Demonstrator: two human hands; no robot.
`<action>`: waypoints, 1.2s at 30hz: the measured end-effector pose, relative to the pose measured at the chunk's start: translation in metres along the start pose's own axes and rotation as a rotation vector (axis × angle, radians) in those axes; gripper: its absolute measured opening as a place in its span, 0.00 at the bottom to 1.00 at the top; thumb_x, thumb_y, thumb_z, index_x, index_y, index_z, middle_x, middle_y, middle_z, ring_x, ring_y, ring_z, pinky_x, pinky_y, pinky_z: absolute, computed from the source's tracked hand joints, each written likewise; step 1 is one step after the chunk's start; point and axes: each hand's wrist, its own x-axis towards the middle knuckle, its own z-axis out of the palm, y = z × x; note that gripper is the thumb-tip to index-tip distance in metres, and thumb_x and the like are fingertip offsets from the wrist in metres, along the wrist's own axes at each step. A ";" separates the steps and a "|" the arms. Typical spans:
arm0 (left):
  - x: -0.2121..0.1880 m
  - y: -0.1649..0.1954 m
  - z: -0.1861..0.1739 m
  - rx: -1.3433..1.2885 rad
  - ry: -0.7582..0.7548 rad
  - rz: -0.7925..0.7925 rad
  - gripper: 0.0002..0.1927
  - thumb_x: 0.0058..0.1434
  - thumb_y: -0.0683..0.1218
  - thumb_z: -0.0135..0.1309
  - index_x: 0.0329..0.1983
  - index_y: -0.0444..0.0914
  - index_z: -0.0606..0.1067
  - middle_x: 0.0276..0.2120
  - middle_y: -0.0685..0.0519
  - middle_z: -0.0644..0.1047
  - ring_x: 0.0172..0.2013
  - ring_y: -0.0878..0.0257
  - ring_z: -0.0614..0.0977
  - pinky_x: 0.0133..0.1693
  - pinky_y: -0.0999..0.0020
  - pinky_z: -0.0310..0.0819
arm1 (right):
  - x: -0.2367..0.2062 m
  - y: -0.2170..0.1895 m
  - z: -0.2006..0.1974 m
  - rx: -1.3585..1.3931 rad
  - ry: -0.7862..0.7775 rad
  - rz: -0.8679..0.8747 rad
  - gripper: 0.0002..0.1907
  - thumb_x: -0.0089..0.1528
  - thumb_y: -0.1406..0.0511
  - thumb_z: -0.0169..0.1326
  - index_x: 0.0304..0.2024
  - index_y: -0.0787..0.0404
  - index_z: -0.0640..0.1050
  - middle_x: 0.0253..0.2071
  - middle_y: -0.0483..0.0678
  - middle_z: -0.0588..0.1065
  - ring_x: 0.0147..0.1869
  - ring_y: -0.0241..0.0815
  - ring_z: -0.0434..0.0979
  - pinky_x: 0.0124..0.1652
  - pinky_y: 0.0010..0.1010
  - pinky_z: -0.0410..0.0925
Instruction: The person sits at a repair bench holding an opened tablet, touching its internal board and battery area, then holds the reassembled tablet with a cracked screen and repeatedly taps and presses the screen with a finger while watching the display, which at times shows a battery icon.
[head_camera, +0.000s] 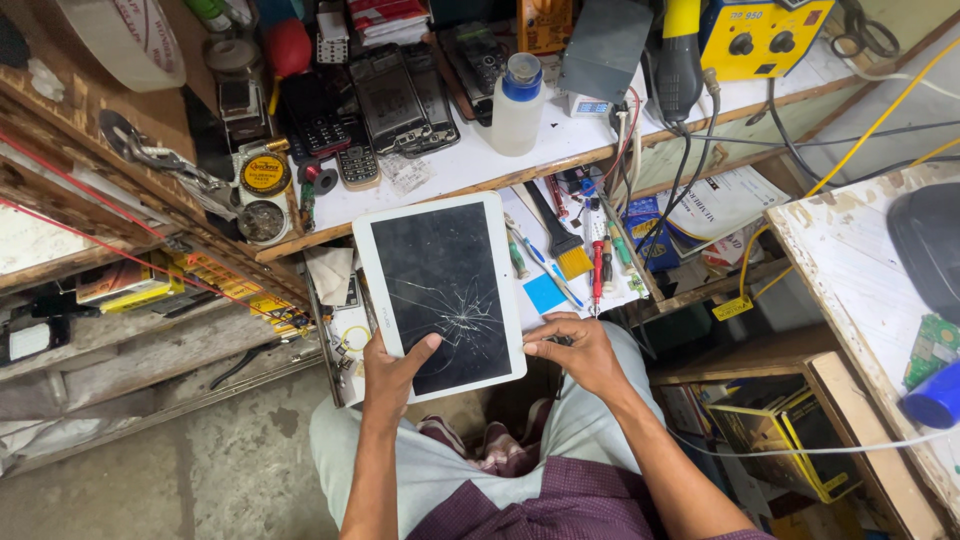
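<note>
Left hand (392, 372) and right hand (575, 352) grip cracked white tablet (440, 290) below round yellow tin (265, 173)

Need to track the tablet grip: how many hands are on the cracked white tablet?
2: the left hand grips the tablet at its bottom edge, thumb on the glass; the right hand touches its lower right edge.

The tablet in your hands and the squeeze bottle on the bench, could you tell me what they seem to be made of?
The tablet: a glossy white frame, probably plastic, around a dark glass screen; the spidering cracks suggest glass. The left hand grips its lower edge, the right hand its side.
The squeeze bottle: translucent, matt white body with a blue cap, likely soft plastic.
</note>
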 end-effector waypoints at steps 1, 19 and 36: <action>0.000 0.000 0.000 0.008 -0.002 0.002 0.20 0.58 0.38 0.65 0.53 0.31 0.76 0.43 0.53 0.80 0.42 0.68 0.79 0.46 0.72 0.75 | 0.000 0.000 0.000 0.003 -0.001 0.004 0.09 0.53 0.66 0.69 0.36 0.62 0.87 0.33 0.45 0.81 0.41 0.35 0.78 0.45 0.28 0.69; 0.001 -0.002 -0.002 0.024 -0.005 0.024 0.19 0.58 0.40 0.65 0.52 0.31 0.76 0.43 0.56 0.78 0.41 0.70 0.77 0.46 0.74 0.72 | 0.001 0.011 0.002 -0.007 0.006 -0.028 0.10 0.53 0.65 0.70 0.36 0.62 0.87 0.34 0.45 0.81 0.46 0.37 0.77 0.51 0.30 0.68; 0.002 -0.003 0.000 0.013 -0.005 0.018 0.19 0.59 0.40 0.65 0.53 0.31 0.76 0.43 0.54 0.79 0.42 0.68 0.79 0.46 0.72 0.74 | 0.002 0.005 0.001 0.020 0.001 0.000 0.10 0.53 0.65 0.69 0.36 0.61 0.87 0.34 0.44 0.81 0.42 0.35 0.78 0.46 0.28 0.69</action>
